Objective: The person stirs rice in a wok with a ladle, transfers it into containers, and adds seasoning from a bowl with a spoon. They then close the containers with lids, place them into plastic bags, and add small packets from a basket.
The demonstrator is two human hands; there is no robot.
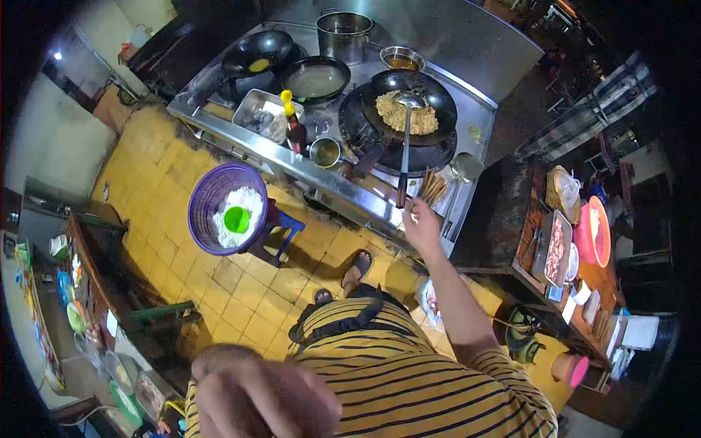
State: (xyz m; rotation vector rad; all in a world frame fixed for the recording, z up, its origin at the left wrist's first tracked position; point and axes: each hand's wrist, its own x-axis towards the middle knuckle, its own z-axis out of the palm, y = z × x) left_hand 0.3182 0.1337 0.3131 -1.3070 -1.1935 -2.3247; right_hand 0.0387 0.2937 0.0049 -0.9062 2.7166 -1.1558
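Observation:
A long-handled ladle (pixel 407 135) rests with its bowl in the wok (pixel 447 109), on a heap of fried rice (pixel 423 121). Its dark handle end leans out over the stove's front edge. Right beside that end is my right hand (pixel 421 225), fingers partly bent and apart, with the handle outside its grip. A bundle of thin sticks (pixel 434 188) lies just beyond the fingers. My left hand (pixel 266 398) is raised close to the camera in front of my striped shirt. It is blurred, with fingers bent, and I cannot tell what it holds.
A purple basket (pixel 197 208) of white rice with a green bowl (pixel 236 219) stands on a blue stool at left. More pans, a pot (pixel 344 36) and a sauce bottle (pixel 295 131) crowd the stove. A meat tray (pixel 555 248) sits on the right-hand table.

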